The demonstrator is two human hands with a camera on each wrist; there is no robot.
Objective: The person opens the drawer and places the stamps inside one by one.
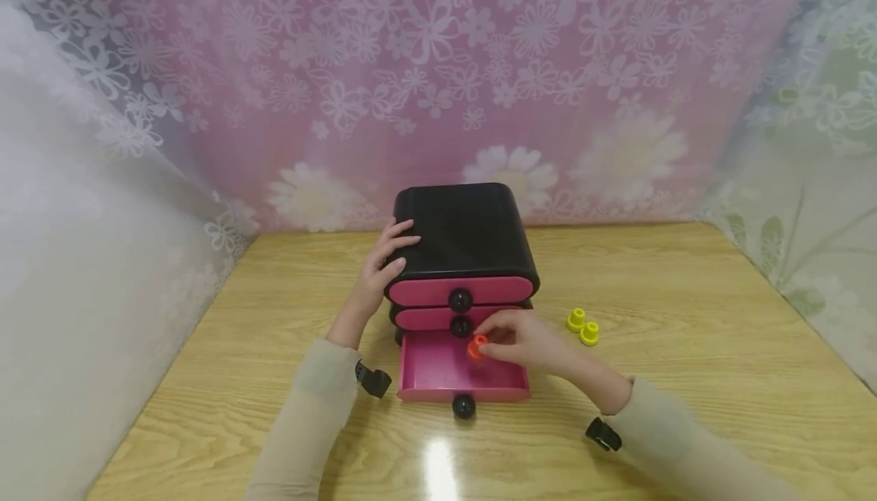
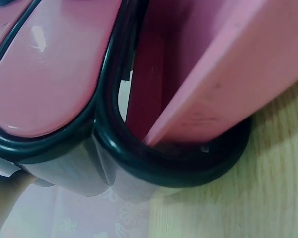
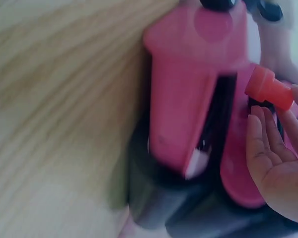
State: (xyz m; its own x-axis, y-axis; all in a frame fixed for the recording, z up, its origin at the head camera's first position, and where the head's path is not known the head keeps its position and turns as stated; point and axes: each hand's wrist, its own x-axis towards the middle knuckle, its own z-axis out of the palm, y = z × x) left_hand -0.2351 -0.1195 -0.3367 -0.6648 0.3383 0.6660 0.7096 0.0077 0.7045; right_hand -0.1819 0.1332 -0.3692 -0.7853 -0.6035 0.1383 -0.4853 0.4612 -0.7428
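Note:
A black cabinet (image 1: 466, 231) with three pink drawers and round black knobs stands on the wooden table. Its bottom drawer (image 1: 438, 368) is pulled out, while the two above are closed. My left hand (image 1: 381, 265) rests on the cabinet's left side and top edge with fingers spread. Over the open drawer, my right hand (image 1: 524, 339) pinches a small orange stepped plug (image 1: 477, 346) between thumb and index finger. In the right wrist view the orange plug (image 3: 269, 88) shows a wide base and a narrower end, held apart from the drawer.
Two yellow stepped plugs (image 1: 582, 327) stand close together on the table, right of the cabinet. A flowered pink curtain (image 1: 438, 90) hangs behind the table, with pale cloth at both sides. Black straps circle both wrists.

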